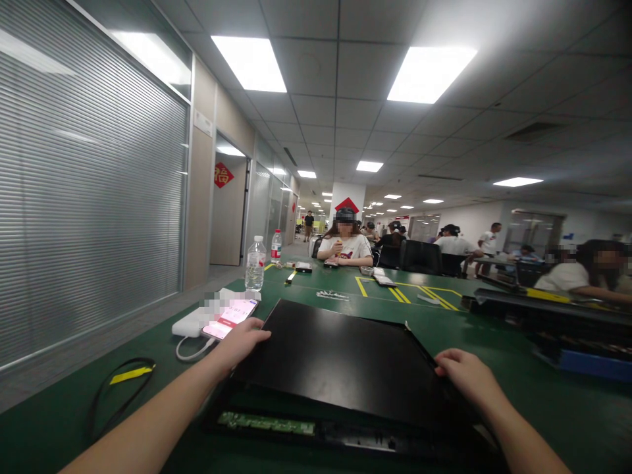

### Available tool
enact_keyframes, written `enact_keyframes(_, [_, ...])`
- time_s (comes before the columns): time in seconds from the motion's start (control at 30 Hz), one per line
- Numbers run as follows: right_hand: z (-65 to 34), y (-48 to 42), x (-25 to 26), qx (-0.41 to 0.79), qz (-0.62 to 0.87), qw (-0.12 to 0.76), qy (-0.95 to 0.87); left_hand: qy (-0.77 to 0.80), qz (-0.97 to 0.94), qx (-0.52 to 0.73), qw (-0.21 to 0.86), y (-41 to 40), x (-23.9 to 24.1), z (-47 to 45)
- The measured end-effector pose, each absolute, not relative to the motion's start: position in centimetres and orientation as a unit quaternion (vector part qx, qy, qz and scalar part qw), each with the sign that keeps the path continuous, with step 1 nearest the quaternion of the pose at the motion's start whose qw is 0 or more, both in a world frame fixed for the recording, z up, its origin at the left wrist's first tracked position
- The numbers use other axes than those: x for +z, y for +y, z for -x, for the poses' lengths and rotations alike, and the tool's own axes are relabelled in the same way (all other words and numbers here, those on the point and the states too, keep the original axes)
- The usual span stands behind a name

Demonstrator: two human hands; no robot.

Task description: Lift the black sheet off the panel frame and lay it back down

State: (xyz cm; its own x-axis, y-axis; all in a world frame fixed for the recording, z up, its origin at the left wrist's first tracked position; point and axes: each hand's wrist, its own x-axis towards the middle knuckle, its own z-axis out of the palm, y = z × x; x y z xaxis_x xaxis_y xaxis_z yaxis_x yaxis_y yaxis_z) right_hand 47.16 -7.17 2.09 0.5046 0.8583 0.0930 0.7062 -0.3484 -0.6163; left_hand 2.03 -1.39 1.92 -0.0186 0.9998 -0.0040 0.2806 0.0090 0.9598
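Observation:
A large black screen panel (336, 362) lies in front of me, tilted within a black frame (355, 438). My left hand (247, 341) grips its left edge, with the thumb on top and the other fingers partly hidden. At the opposite side, my right hand (461, 370) has its fingers curled around the right edge, where panel and frame meet. I cannot tell which of the two it pinches. Along the near side of the frame a green circuit board (266, 423) shows.
Left of the panel are a lit phone (230, 319), a white power bank (187, 321) with cable, a water bottle (255, 264) and a black strap (111, 395). Stacked black panels (533, 309) stand at right. A person (345, 247) sits across the green table (306, 454).

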Motion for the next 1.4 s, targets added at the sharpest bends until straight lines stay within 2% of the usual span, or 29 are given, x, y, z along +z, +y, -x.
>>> enact_keyframes(0.47, [-46.9, -7.7, 2.3, 0.131, 0.807, 0.315, -0.483, 0.540, -0.523, 0.451, 0.480, -3.1, 3.7, -3.0])
enact_keyframes(0.6, [-46.8, -7.7, 2.4, 0.137, 0.809, 0.314, -0.478, 0.545, -0.563, 0.452, 0.427, -2.7, 3.2, -2.7])
enact_keyframes(1.07, [-46.9, -7.5, 2.2, 0.123, 0.806, 0.303, -0.493, 0.595, -0.705, 0.342, 0.178, -1.3, 1.5, -1.4])
enact_keyframes(1.4, [-46.9, -7.6, 2.3, 0.121, 0.803, 0.293, -0.504, 0.613, -0.720, 0.289, 0.149, -1.3, 1.2, -1.5])
